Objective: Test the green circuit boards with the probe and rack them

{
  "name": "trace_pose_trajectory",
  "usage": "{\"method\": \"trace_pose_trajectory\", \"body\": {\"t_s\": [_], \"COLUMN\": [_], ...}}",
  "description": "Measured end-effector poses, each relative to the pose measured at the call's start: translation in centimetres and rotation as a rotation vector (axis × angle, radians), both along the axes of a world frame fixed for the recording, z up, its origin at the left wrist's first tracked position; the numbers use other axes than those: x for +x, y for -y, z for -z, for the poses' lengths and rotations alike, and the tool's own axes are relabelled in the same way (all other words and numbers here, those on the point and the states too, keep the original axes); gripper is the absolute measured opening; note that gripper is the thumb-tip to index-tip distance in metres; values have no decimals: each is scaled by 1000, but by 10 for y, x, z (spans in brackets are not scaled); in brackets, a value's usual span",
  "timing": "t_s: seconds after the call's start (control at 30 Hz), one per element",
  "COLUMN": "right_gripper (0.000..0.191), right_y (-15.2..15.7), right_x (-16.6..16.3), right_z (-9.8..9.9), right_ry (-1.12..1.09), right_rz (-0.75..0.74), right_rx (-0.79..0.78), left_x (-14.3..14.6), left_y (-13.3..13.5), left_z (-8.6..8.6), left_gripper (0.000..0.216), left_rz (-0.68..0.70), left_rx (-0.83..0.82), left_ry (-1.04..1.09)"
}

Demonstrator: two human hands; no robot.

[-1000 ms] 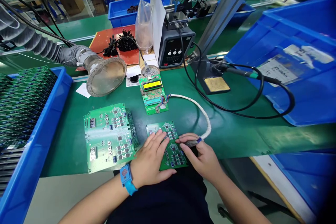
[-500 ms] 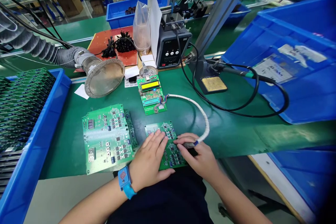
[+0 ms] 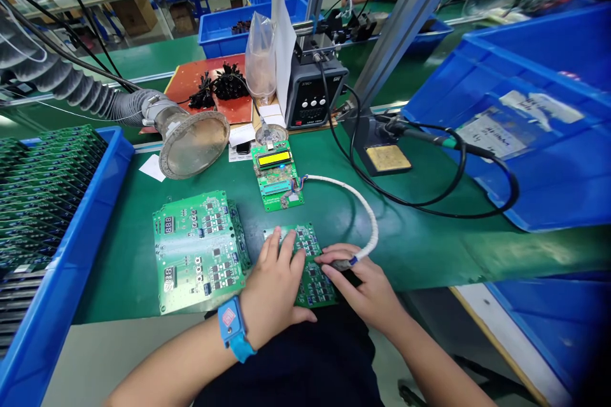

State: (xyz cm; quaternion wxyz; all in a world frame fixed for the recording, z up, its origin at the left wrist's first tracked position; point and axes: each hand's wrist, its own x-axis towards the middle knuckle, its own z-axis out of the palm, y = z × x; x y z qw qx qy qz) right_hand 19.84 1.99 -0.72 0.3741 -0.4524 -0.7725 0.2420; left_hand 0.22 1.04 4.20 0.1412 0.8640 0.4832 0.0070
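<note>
A small green circuit board point(image 3: 310, 261) lies at the near edge of the green bench. My left hand point(image 3: 272, 289) lies flat on it with fingers spread, a blue wrist strap point(image 3: 231, 329) on the wrist. My right hand point(image 3: 365, 289) pinches a connector point(image 3: 344, 262) at the end of a white sleeved cable point(image 3: 365, 213) against the board's right edge. The cable runs back to a programmer board with a lit yellow display point(image 3: 275, 173). To the left lies a stack of larger green boards point(image 3: 198, 249).
A blue bin of upright boards point(image 3: 42, 216) fills the left. A fume-extractor funnel point(image 3: 193, 143) hangs behind the stack. A soldering station point(image 3: 317, 92), iron stand with sponge point(image 3: 386, 158) and black cord sit behind. Blue bins point(image 3: 534, 114) stand right. Another person works at the far bench.
My left hand has slid a little up and left on the small board. The view has shifted slightly. The right hand stays on the connector.
</note>
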Motion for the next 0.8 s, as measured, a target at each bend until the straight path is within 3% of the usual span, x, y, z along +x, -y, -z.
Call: {"method": "trace_pose_trajectory", "body": {"t_s": [0.2, 0.8], "right_gripper": [11, 11], "right_y": [1, 1], "right_x": [0, -1], "right_z": [1, 2], "right_ry": [3, -18], "right_rz": [12, 35], "right_rx": [-25, -36], "left_x": [2, 5], "left_y": [-10, -12], "left_z": [0, 3], "left_gripper": [105, 113], "left_rz": [-42, -60], "left_rx": [-71, -71], "left_ry": [-40, -58]}}
